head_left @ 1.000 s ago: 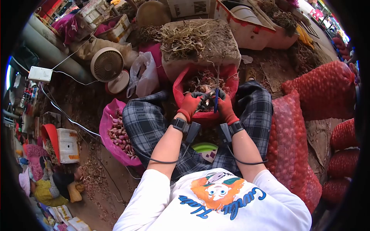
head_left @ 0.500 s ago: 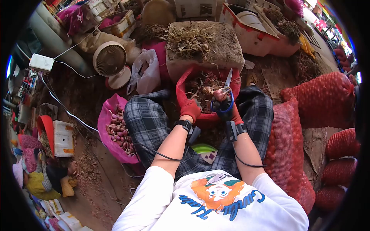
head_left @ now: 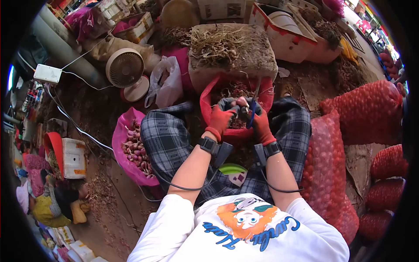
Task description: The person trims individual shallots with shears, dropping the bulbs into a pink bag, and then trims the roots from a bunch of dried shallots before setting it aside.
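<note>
Both my hands wear red gloves with dark fingers and meet over an open red mesh bag (head_left: 205, 101) between my knees. My left hand (head_left: 223, 114) is closed, its fingertips on a pinkish shallot (head_left: 241, 101). Scissors with blue handles (head_left: 252, 112) are gripped in my right hand (head_left: 261, 122), right beside the shallot; the blades point up and away from me and look blurred. Loose dry shallot stalks and skins show inside the bag beyond my fingers. My fingers partly cover what lies between the hands.
A pink bag (head_left: 118, 135) of shallots stands left of my knee. Ahead is a foam block (head_left: 257, 48) topped with dry stalks. A fan (head_left: 125, 67) and a white plastic bag (head_left: 166, 83) are at front left. Full red mesh sacks (head_left: 323, 161) lie right. A person (head_left: 48, 205) sits far left.
My left hand has lifted from the bag and moved right to meet the right hand at the shallot. The right hand has turned, and the scissors now stand more upright.
</note>
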Demonstrator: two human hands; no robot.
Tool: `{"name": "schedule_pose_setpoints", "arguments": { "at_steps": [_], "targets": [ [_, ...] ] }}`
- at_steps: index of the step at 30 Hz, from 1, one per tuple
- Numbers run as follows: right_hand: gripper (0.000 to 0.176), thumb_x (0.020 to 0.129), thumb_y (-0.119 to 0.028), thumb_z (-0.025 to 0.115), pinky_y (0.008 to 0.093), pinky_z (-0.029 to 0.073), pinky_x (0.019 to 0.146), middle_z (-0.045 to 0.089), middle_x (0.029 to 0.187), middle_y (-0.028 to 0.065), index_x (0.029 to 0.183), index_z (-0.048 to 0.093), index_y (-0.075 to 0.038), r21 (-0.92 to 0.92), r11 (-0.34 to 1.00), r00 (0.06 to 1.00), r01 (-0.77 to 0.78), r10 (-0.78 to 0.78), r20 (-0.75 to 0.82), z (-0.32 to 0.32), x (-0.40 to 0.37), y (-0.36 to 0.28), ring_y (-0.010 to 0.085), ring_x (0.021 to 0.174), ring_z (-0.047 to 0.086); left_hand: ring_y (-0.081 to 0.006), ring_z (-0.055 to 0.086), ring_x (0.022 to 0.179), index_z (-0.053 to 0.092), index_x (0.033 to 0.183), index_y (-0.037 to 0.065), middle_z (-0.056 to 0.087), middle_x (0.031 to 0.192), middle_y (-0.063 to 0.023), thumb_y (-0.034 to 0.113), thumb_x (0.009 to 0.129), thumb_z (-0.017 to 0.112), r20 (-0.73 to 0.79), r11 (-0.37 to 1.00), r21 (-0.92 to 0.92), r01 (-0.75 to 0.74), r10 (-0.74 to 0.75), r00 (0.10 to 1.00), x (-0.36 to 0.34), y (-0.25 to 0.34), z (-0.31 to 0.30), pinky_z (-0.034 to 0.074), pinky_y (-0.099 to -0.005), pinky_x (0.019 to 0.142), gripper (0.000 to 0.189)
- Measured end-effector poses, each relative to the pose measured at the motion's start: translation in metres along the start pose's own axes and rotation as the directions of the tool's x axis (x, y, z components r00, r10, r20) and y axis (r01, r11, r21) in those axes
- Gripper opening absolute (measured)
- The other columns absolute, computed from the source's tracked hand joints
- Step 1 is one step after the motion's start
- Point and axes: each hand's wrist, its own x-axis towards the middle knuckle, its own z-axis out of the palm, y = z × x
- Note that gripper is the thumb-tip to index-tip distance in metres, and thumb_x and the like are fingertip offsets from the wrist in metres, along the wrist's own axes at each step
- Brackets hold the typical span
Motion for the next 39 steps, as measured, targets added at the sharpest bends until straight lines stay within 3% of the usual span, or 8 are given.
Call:
{"name": "schedule_pose_setpoints", "arguments": {
  "at_steps": [9,14,16,20,23,29,36,39],
  "targets": [
    [0.036,0.086,-0.017,0.061,0.0230,0.048,0.065,0.062,0.093,0.0034,0.116,0.054,0.001,0.340,0.922,0.981,-0.186,0.196,0.005,0.016,-0.006,-0.033,0.0105,0.075,0.059,-0.0156,0.061,0.092,0.057,0.111,-0.001,0.064,0.101,-0.0057,0.005,0.084,0.063,0.012,0.486,0.806,-0.338,0.558,0.830,-0.019,-0.002,0.013,0.048,-0.0272,0.085,0.029],
    [0.027,0.090,-0.015,0.056,0.0240,0.048,0.071,0.062,0.100,0.0054,0.112,0.057,-0.001,-0.178,0.954,0.953,0.241,-0.198,0.228,-0.020,0.005,0.013,0.0132,0.084,0.061,-0.0149,0.052,0.111,0.048,0.125,0.003,0.055,0.119,-0.0076,0.018,0.099,0.042,0.255,0.972,0.217,-0.087,0.030,0.966,0.004,-0.006,-0.009,0.043,-0.0308,0.095,0.030],
    [0.025,0.089,-0.014,0.056,0.0245,0.048,0.070,0.063,0.099,0.0039,0.110,0.059,-0.001,-0.147,0.986,0.990,0.076,-0.057,0.130,-0.013,0.000,0.012,0.0126,0.082,0.061,-0.0150,0.051,0.113,0.046,0.127,0.004,0.052,0.123,-0.0073,0.022,0.099,0.042,0.422,0.842,0.446,-0.303,0.101,0.901,-0.008,0.022,0.007,0.044,-0.0318,0.096,0.034],
    [0.023,0.086,-0.016,0.061,0.0285,0.049,0.068,0.065,0.087,0.0013,0.105,0.063,-0.002,0.147,0.936,0.946,-0.320,0.323,-0.003,-0.016,-0.001,0.005,0.0155,0.074,0.062,-0.0148,0.053,0.106,0.047,0.126,0.004,0.053,0.119,-0.0084,0.025,0.100,0.039,0.393,0.907,-0.267,0.326,-0.206,0.896,-0.010,0.002,-0.001,0.048,-0.0300,0.090,0.034],
    [0.036,0.081,-0.035,0.067,0.0324,0.050,0.062,0.067,0.077,0.0062,0.104,0.065,-0.006,-0.462,0.886,0.996,-0.045,0.005,-0.087,-0.012,-0.001,-0.001,0.0164,0.069,0.065,-0.0125,0.053,0.103,0.046,0.126,0.004,0.053,0.115,-0.0081,0.019,0.100,0.038,0.438,0.796,-0.504,0.336,-0.099,0.893,-0.001,-0.009,-0.006,0.049,-0.0264,0.085,0.030],
    [0.050,0.072,-0.047,0.071,0.0400,0.050,0.071,0.067,0.086,0.0143,0.099,0.063,-0.006,-0.809,0.587,0.989,0.009,-0.123,-0.079,0.010,-0.011,-0.022,0.0351,0.081,0.064,-0.0095,0.057,0.087,0.045,0.124,0.002,0.056,0.103,-0.0053,0.009,0.099,0.038,0.360,0.800,0.398,-0.449,0.314,0.879,-0.017,0.035,0.011,0.050,-0.0209,0.079,0.028],
    [0.047,0.075,-0.044,0.068,0.0390,0.049,0.071,0.065,0.085,0.0130,0.100,0.060,-0.006,-0.962,0.252,0.978,0.108,-0.201,0.057,0.030,-0.047,-0.043,0.0319,0.078,0.064,-0.0154,0.060,0.086,0.056,0.110,0.003,0.060,0.097,-0.0062,0.015,0.095,0.047,0.187,0.638,-0.767,0.066,0.124,0.975,0.034,0.005,-0.059,0.052,-0.0274,0.077,0.021],
    [0.049,0.077,-0.050,0.062,0.0394,0.049,0.067,0.065,0.082,0.0134,0.095,0.061,-0.005,-0.968,0.207,0.975,0.138,-0.201,0.096,0.028,-0.049,-0.035,0.0310,0.076,0.064,-0.0092,0.054,0.073,0.054,0.106,0.001,0.057,0.090,-0.0038,0.009,0.094,0.045,-0.017,0.719,-0.690,-0.082,0.097,0.995,0.025,0.025,-0.036,0.050,-0.0221,0.073,0.017]
  ]
}}
